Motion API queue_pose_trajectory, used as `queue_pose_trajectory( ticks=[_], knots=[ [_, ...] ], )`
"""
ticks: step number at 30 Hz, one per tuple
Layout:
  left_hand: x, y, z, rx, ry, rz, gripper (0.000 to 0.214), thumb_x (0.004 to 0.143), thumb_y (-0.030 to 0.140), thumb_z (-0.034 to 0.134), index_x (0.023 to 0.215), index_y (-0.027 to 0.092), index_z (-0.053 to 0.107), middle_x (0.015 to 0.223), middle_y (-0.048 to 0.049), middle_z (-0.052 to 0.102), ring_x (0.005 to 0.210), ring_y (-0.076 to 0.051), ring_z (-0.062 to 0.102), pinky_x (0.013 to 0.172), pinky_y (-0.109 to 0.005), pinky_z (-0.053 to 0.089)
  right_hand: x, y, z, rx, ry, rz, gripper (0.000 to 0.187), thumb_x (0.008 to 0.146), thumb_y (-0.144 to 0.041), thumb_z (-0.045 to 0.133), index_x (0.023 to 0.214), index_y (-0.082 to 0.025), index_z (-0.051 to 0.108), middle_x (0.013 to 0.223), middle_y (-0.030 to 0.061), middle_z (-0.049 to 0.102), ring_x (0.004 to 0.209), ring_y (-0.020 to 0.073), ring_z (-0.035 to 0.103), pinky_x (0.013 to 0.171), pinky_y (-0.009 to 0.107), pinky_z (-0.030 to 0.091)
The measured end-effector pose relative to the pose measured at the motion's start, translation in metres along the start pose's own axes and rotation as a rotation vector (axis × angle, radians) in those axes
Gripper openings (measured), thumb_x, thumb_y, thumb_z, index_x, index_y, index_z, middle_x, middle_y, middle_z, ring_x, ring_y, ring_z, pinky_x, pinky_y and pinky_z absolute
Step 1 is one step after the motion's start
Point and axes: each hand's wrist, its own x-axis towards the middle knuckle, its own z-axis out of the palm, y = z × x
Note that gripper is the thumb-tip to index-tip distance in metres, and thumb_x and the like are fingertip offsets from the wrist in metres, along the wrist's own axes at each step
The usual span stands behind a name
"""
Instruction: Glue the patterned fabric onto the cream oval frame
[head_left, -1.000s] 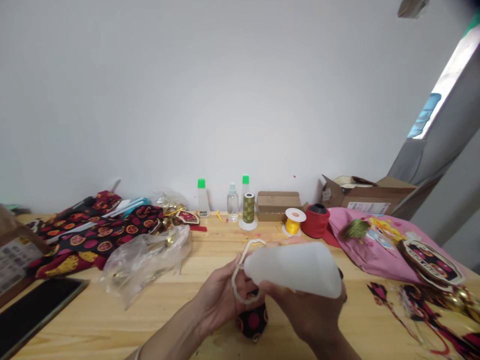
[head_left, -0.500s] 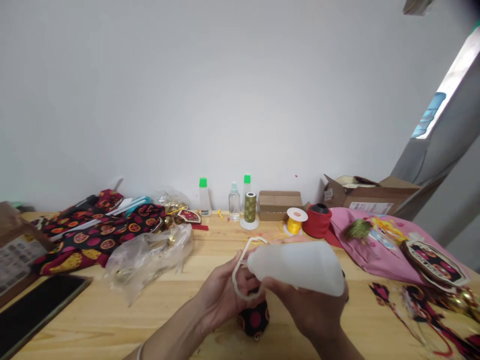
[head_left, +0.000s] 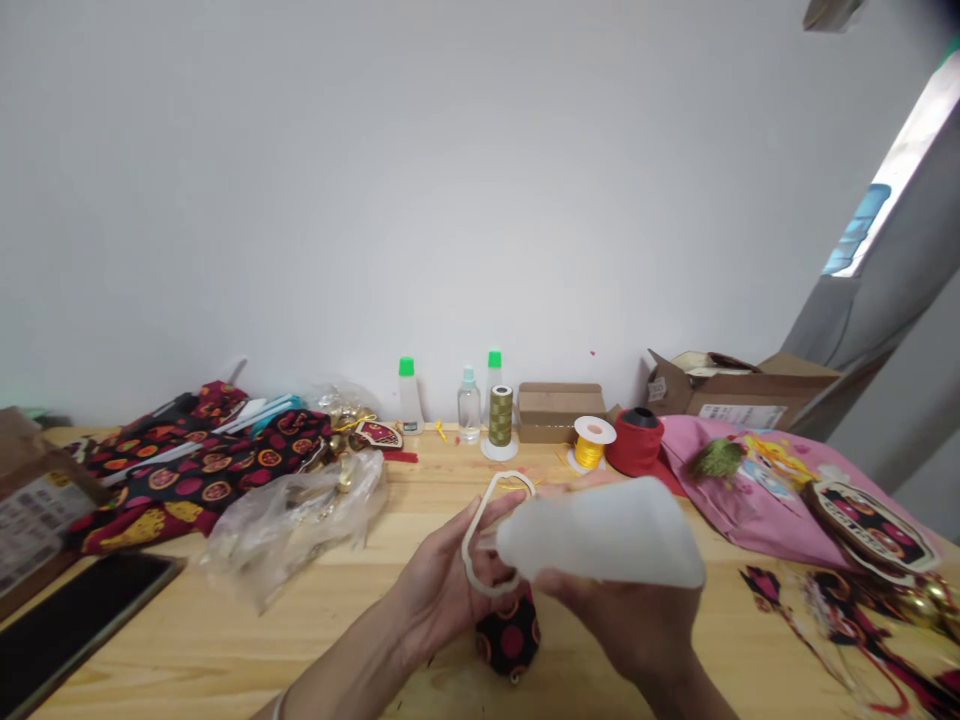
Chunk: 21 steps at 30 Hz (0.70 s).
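One white bottle, one pale frame, two busy hands

The white bottle (head_left: 607,535), a single one, lies tipped almost flat in the right hand (head_left: 637,620), whose fingers are clamped around its body. Its narrow end points at the pale frame (head_left: 466,548), also just one, which the left hand (head_left: 439,580) holds by its edge (how tightly, I cannot tell). One patterned pouch (head_left: 510,637) sits directly below the left hand's grip; whether it hangs or rests is unclear.

Beyond the grip stand two green-capped bottles (head_left: 409,398), one clear bottle (head_left: 469,412), one olive thread cone (head_left: 501,415), one yellow spool (head_left: 590,445) and one red spool (head_left: 636,443). One small box (head_left: 560,413) is behind the spools, against the wall (head_left: 480,200) along the table's far edge.

Left of the grip, a stretch of wooden tabletop (head_left: 315,620) gives room before one plastic bag (head_left: 300,525) and one dark phone (head_left: 82,620). Right of it, a narrower strip separates the right hand from the trimmings (head_left: 847,620) and one pink bag (head_left: 720,510).
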Motion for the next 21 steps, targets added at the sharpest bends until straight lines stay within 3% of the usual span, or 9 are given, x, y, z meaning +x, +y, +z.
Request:
queue_pose_trajectory(
  ticks=[2,6,14,21],
  knots=[
    [0.000,0.001,0.000,-0.013,-0.015,0.009,0.030,0.081,0.029,0.041,0.101,0.012,0.056,0.087,-0.0109,0.066,0.074,-0.017,0.060,0.068,-0.031,0.044,0.006,-0.001,-0.002,0.051,0.161,0.033,0.025,0.048,-0.033,0.072,0.064,-0.019,0.058,0.056,0.0010,0.066,0.046,0.0188,0.061,0.044,0.027,0.053],
    [-0.002,0.005,0.000,-0.055,-0.062,0.029,0.037,0.078,0.028,0.045,0.111,0.010,0.049,0.097,-0.0139,0.063,0.088,-0.020,0.059,0.072,-0.030,0.045,0.019,0.001,-0.009,0.077,0.273,-0.001,0.020,0.049,-0.024,0.073,0.059,-0.015,0.058,0.051,0.0048,0.065,0.046,0.0205,0.062,0.042,0.027,0.052],
    [-0.006,0.011,0.001,-0.062,-0.102,0.086,0.045,0.077,0.028,0.047,0.117,0.007,0.041,0.100,-0.0163,0.061,0.090,-0.021,0.058,0.070,-0.030,0.047,0.013,0.015,-0.008,-0.095,0.239,-0.110,0.027,0.048,-0.033,0.073,0.062,-0.016,0.057,0.060,0.0069,0.066,0.052,0.0219,0.062,0.048,0.033,0.053],
    [-0.005,0.013,0.002,-0.051,-0.092,0.079,0.045,0.075,0.027,0.050,0.114,0.004,0.042,0.101,-0.0175,0.062,0.088,-0.021,0.059,0.068,-0.030,0.050,0.015,0.012,-0.008,-0.107,0.183,-0.201,0.019,0.056,-0.033,0.069,0.060,-0.017,0.058,0.051,0.0030,0.064,0.047,0.0194,0.061,0.048,0.031,0.053]
  ],
)
